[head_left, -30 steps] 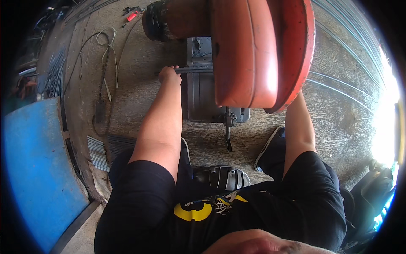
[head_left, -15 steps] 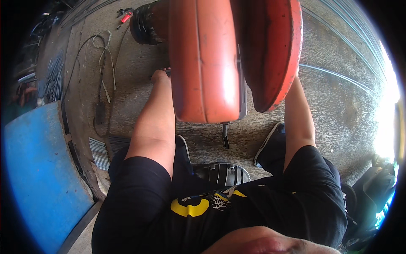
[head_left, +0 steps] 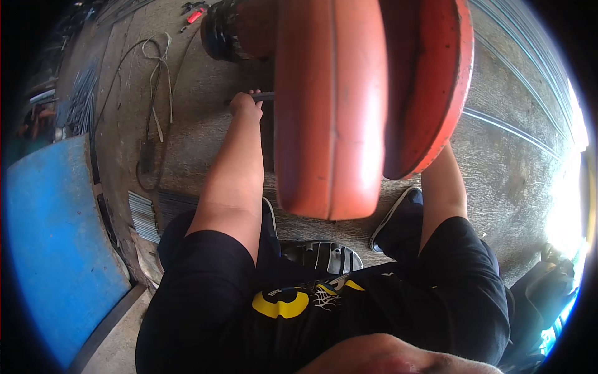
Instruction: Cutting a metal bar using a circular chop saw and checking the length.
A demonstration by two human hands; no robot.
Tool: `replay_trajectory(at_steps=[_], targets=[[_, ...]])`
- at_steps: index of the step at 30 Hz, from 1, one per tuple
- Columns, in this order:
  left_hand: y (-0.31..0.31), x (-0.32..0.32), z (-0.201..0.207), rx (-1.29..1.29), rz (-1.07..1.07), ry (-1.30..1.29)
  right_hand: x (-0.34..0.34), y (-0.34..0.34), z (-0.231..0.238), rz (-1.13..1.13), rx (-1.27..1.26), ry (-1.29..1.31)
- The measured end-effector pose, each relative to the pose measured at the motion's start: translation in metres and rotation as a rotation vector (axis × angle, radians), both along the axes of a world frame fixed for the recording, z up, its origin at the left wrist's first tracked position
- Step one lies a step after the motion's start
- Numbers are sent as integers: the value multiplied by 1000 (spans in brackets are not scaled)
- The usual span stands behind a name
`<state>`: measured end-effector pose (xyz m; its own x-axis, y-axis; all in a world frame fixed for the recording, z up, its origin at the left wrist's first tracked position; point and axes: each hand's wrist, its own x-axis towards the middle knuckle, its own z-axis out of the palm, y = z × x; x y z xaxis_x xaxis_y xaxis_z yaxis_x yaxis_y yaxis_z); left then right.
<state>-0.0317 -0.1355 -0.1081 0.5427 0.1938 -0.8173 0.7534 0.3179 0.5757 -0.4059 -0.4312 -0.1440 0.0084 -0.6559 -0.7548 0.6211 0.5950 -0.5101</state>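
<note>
- One dark metal bar gripped in the left hand, fingers curled round it; long axis running roughly from nine o'clock to three o'clock, the far end passing out of sight behind the red-orange guard.
- Bar placed at about eleven o'clock from the picture's centre, above the concrete floor and just beside the machine's dark base.
- Left forearm stretched from the black sleeve at seven o'clock up toward eleven o'clock.
- Right hand hidden behind the second red-orange cover; only the right forearm visible, rising toward one o'clock; grip impossible to tell.
- Two large curved red-orange covers filling the upper middle, side by side, with a black motor housing at twelve o'clock to their left.
- Floor of rough grey concrete, sunlit and washed out toward three o'clock.
- Long thin steel rods lying on the floor at two o'clock, slanting down toward three o'clock.
- Loose grey cable looped on the floor at ten o'clock.
- Small red tool near the top edge at eleven o'clock.
- Blue panel at eight o'clock, with a bundle of short metal pieces near its inner edge.
- Dark shoe on the floor at five o'clock; black sandal at six o'clock.
</note>
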Motion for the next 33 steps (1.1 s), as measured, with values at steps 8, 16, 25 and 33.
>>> replay_trajectory(at_steps=[8, 16, 25, 33], targets=[[-1, 11, -14, -122, -35, -31, -13, -6, -26, -92, 59, -41], [-8, -16, 1, -45, 3, -132, -28, -13, -46, 394, -197, 43], [2, -16, 10, -132, -71, -164, -6, 9, 15, -63, 188, -49], [-12, -24, 19, -119, -77, -158, -25, -7, 1, 47, 177, 1]])
